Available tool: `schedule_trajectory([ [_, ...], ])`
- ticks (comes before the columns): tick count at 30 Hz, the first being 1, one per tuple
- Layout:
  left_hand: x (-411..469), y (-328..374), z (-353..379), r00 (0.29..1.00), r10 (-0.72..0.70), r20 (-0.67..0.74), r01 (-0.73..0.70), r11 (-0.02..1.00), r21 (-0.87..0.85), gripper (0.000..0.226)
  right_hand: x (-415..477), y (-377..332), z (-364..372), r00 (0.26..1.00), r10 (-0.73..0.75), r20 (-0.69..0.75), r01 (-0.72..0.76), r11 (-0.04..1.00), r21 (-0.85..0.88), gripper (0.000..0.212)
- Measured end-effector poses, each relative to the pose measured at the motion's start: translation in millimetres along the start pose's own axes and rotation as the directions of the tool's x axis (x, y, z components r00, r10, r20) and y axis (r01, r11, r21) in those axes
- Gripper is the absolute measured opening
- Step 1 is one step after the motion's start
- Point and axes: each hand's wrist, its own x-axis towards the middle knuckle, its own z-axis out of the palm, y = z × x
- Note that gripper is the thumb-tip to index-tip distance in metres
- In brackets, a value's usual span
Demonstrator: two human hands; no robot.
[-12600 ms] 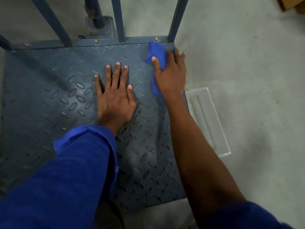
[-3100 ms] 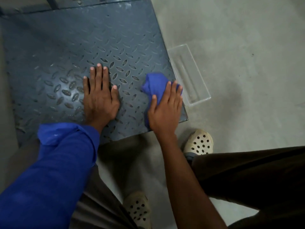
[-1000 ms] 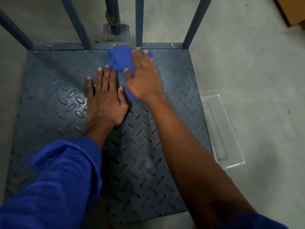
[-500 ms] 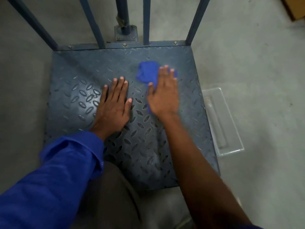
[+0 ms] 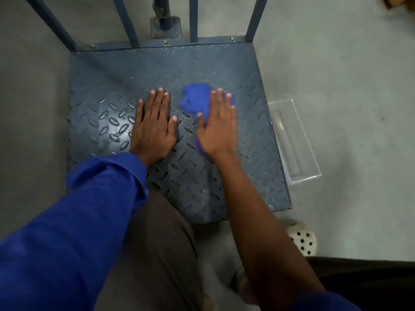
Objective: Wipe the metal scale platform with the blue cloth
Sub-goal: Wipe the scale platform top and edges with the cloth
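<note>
A person crouches over a square blue-grey metal scale platform (image 5: 235, 70) with a raised diamond tread pattern, which sits low on a grey concrete floor (image 5: 348, 86).

The left hand (image 5: 155, 126) lies flat, palm down, on the middle of the platform. Its fingers are straight and close together, the thumb is out to the side, and it grips nothing. A bright blue long sleeve (image 5: 78, 221) covers that arm down to the wrist.

Just to its right, apart from it, the right hand (image 5: 219, 129) rests palm down on a crumpled blue cloth (image 5: 195, 99). Its fingers are straight and press the cloth flat against the metal rather than curling round it. The cloth lies on the platform a little right of centre. Most of it shows beyond the thumb and fingertips, and a strip runs under the palm. The right forearm is bare.

Along the far edge of the platform stand dark blue metal upright bars (image 5: 128, 21), with a thicker centre post (image 5: 165, 25) on a bolted base plate.

A clear plastic rectangular tray (image 5: 294, 140) lies on the floor just beside the platform's right edge. Whether it touches the edge cannot be told.

Near the platform's near right corner is a cream perforated clog (image 5: 302, 240). A knee in brown trousers (image 5: 161, 243) overlaps the near edge.
</note>
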Motion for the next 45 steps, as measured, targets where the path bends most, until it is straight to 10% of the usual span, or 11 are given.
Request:
schedule_trajectory([
  [3,-0.6,-0.2,-3.4,0.999,0.031,0.032,-0.031,1.0,-0.001,0.077,-74.1,-5.1,3.2,0.993,-0.12,0.011,0.119,0.993,0.012,0.063],
  [11,-28.3,-4.4,-2.7,0.989,0.139,0.052,-0.139,0.99,-0.001,0.072,-94.1,52.6,-20.4,0.989,0.119,-0.09,-0.124,0.991,-0.057,0.067],
  [20,-79.9,-13.6,-7.8,0.901,0.396,0.179,-0.417,0.904,0.097,0.076,-169.8,31.6,-12.7,0.987,-0.153,0.056,0.153,0.988,0.004,0.067],
  [27,-82.4,-9.8,-13.4,0.911,0.378,0.162,-0.392,0.918,0.062,0.078,-143.4,45.4,-20.2,0.994,0.098,-0.051,-0.102,0.993,-0.066,0.073],
  [32,-76.8,-16.9,-6.9,0.915,0.395,0.08,-0.398,0.917,0.015,0.069,-170.2,7.1,-3.8,0.961,-0.26,0.097,0.264,0.964,-0.033,0.074],
  [39,-78.6,-11.3,-11.0,0.981,0.188,0.049,-0.186,0.982,-0.043,0.072,-157.8,73.3,-31.9,0.97,0.228,-0.089,-0.233,0.971,-0.049,0.076],
  [45,-74.1,-17.6,-4.0,0.976,0.214,0.032,-0.212,0.976,-0.053,0.074,-168.5,3.3,1.1,0.979,-0.19,0.073,0.191,0.982,0.002,0.074],
])
